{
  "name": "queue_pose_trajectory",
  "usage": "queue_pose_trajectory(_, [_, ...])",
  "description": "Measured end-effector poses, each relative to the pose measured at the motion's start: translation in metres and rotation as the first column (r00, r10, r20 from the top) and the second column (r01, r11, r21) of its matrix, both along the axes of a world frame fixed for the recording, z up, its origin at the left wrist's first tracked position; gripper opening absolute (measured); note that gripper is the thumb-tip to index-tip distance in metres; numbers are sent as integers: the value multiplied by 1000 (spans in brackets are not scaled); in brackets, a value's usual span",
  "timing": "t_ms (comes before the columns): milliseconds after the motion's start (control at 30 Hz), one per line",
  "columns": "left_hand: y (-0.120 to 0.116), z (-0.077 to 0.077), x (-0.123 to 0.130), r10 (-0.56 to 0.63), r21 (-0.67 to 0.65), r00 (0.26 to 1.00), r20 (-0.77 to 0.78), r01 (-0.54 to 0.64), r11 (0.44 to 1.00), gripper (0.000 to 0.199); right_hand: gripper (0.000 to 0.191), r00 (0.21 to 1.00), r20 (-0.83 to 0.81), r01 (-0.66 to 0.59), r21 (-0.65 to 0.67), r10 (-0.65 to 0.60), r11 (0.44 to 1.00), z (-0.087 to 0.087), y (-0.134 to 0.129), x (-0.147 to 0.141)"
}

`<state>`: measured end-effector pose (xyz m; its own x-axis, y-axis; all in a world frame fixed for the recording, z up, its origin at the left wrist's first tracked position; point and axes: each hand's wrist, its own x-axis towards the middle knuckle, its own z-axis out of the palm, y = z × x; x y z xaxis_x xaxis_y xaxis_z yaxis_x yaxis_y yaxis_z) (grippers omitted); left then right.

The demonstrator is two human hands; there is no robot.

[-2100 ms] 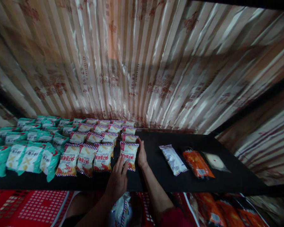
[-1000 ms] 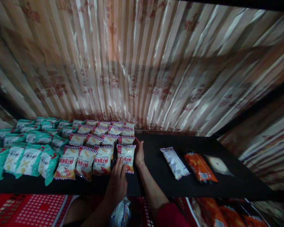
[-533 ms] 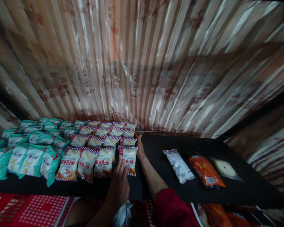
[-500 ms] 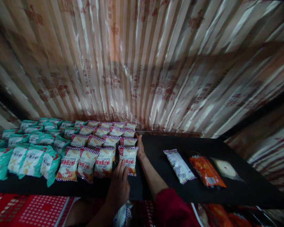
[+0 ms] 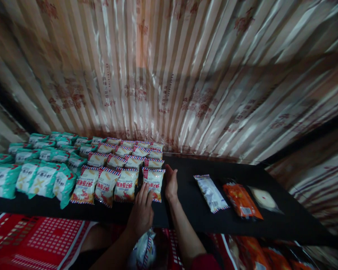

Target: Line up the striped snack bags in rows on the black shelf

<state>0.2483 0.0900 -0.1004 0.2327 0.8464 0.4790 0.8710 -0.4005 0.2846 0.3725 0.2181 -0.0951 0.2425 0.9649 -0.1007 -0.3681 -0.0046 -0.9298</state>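
My left hand (image 5: 142, 210) rests its fingertips on the lower front of a white snack bag (image 5: 154, 183) with red-and-blue striped edges, at the right end of the front row. Its fingers are stretched out. Just right of that bag, my right hand (image 5: 171, 183) stands on edge, palm facing the bags, fingers extended and holding nothing; a narrow gap separates it from the bag. Similar striped bags (image 5: 125, 184) stand in rows to the left, and teal bags (image 5: 46, 179) fill the far left of the black shelf (image 5: 183, 210).
On the shelf's right lie a striped bag (image 5: 211, 193), an orange packet (image 5: 242, 198) and a clear-wrapped white item (image 5: 264, 198). Below are a red basket (image 5: 55, 238), another striped bag (image 5: 145, 249) and orange packets (image 5: 255, 251). Striped plastic sheeting (image 5: 197, 75) hangs behind.
My right hand has drawn slightly away from the bags toward the right and front. My left hand stays at the front bag. The whole view has shifted a little.
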Motion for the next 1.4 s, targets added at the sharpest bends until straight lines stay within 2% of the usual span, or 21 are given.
queue_pose_trajectory(167, [-2,-2,0,46,6,998,-40,-46,999,67,66,999,31,-21,-42,22,999,-8,-60,-2])
queue_pose_trajectory(267, [-3,-2,0,68,22,996,-58,-67,998,67,66,995,48,-84,-21,85,996,-5,-75,-9])
queue_pose_trajectory(367, [-4,-1,-1,75,36,995,-59,-73,997,67,66,988,102,-122,24,119,992,0,-77,-18])
queue_pose_trajectory(567, [-2,-4,-2,79,116,993,-84,-69,991,61,68,962,269,-56,16,50,998,0,-82,-32])
queue_pose_trajectory(800, [-1,-5,1,193,166,977,-88,-177,970,50,65,940,338,-53,2,49,999,-2,-77,-36])
queue_pose_trajectory(967, [-3,-2,0,188,145,977,-103,-172,974,49,61,941,333,-66,0,62,998,-2,-77,-35])
queue_pose_trajectory(1167, [-2,-3,-1,150,132,986,-75,-140,981,52,62,967,243,-86,42,73,995,3,-75,-36])
queue_pose_trajectory(1400, [1,-5,-1,129,170,991,-39,-121,978,53,61,962,261,-92,48,76,995,1,-62,-36])
